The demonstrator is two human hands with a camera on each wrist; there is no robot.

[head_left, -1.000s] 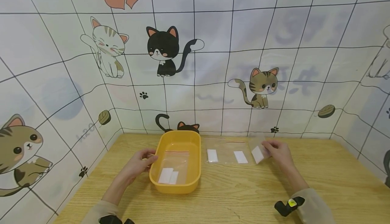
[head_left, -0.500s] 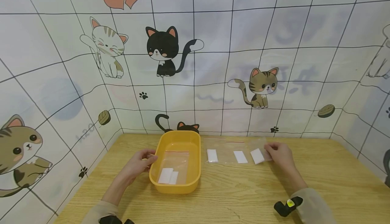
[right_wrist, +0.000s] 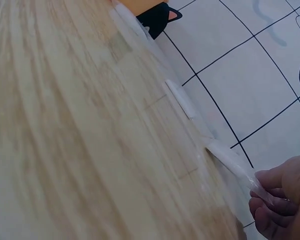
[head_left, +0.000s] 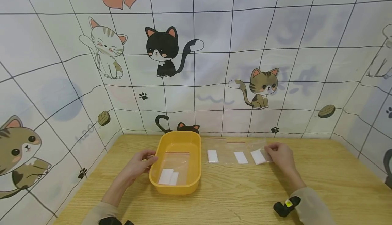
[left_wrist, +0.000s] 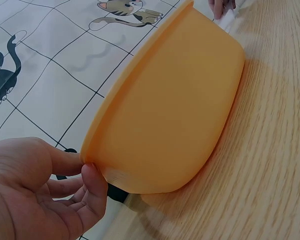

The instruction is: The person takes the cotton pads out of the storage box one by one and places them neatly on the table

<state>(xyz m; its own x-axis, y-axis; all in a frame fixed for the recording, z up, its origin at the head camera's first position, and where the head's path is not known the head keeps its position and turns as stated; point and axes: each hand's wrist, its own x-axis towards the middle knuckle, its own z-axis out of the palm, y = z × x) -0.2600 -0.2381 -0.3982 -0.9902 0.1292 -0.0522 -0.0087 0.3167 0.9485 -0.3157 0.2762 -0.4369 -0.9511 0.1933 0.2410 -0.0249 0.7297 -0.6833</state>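
Observation:
My left hand (head_left: 139,165) pinches the left rim of a yellow plastic basin (head_left: 197,180), thumb and fingers at its edge in the left wrist view. In the basin lies a clear zip bag (head_left: 180,162) with white pieces inside. Over on the right, my right hand (head_left: 282,157) pinches the right edge of another clear zip bag (right_wrist: 257,187) that holds a white piece (head_left: 258,157). Two further clear bags, with one white rectangle (head_left: 212,156) and another white rectangle (head_left: 240,157), lie flat between basin and right hand. Their transparent edges are hard to separate.
A wooden table (head_left: 232,197) bears everything. Right behind its far edge hangs a white cloth wall (head_left: 211,68) with a grid and cartoon cats, and it also closes off both sides. The basin stands near that back wall.
The bag in my right hand has come down from a tilted, slightly raised pose to lie flatter in line with the other bags. My left hand and the basin have stayed put.

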